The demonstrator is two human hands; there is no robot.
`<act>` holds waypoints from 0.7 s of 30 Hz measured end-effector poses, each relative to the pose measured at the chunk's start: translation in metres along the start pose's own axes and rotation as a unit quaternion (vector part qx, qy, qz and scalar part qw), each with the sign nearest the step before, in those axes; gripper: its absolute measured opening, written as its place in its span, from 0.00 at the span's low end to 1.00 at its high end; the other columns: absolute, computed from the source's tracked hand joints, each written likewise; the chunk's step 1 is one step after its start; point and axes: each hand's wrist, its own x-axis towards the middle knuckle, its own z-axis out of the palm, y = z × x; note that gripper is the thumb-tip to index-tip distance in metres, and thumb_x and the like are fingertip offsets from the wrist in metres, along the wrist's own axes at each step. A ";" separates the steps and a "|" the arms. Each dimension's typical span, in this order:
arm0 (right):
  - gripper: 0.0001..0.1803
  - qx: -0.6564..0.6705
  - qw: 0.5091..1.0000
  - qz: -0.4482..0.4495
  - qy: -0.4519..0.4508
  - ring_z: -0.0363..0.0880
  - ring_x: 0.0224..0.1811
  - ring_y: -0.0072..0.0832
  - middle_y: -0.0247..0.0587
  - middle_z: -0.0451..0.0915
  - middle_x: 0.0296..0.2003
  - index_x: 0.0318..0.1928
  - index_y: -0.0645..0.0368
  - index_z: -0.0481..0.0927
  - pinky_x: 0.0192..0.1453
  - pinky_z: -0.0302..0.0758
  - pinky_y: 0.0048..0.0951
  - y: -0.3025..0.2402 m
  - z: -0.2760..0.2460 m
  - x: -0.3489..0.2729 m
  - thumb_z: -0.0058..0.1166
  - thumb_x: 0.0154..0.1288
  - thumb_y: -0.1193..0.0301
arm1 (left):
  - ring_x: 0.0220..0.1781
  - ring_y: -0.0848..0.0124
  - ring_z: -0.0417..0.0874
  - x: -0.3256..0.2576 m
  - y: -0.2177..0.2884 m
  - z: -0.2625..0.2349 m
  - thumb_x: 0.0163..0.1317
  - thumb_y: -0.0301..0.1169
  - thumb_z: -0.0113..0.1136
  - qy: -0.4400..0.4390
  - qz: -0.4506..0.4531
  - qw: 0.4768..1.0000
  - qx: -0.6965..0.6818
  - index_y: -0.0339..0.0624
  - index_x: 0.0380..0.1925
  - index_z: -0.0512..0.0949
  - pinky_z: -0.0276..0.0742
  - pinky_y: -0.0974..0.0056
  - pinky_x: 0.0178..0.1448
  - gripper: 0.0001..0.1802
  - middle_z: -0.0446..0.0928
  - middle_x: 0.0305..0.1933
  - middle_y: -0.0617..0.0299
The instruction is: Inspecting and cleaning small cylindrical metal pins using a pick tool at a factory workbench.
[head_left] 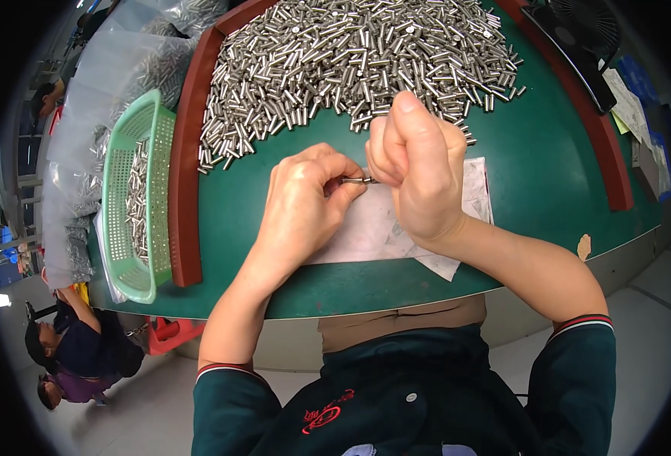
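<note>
My left hand (305,199) is closed, thumb and fingertips pinching a small shiny metal pin (356,180) that points to the right. My right hand (426,167) is curled into a fist just right of it, thumb on top, close against the pin's darker right end. What lies inside the right fist is hidden by its fingers. Both hands are above a stained white cloth (366,232) spread on the green tabletop (544,178). Beyond them lies a big heap of short metal pins (350,57).
Red-brown rails (186,194) border the work area left and right. Outside the left rail stands a light green mesh basket (115,228) with some pins, beside clear bags (85,91) of parts. A black fan (578,26) sits far right. Other people (77,342) are at lower left.
</note>
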 end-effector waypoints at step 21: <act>0.24 0.086 0.991 0.104 -0.001 0.43 0.10 0.16 0.29 0.51 0.08 0.12 0.53 0.52 0.13 0.44 0.20 -0.007 -0.011 0.007 0.30 0.66 0.62 | 0.30 0.80 0.73 0.004 -0.016 -0.002 0.47 0.20 0.60 0.012 -0.060 0.966 -0.250 0.35 0.30 0.78 0.70 0.75 0.36 0.08 0.72 0.28 0.65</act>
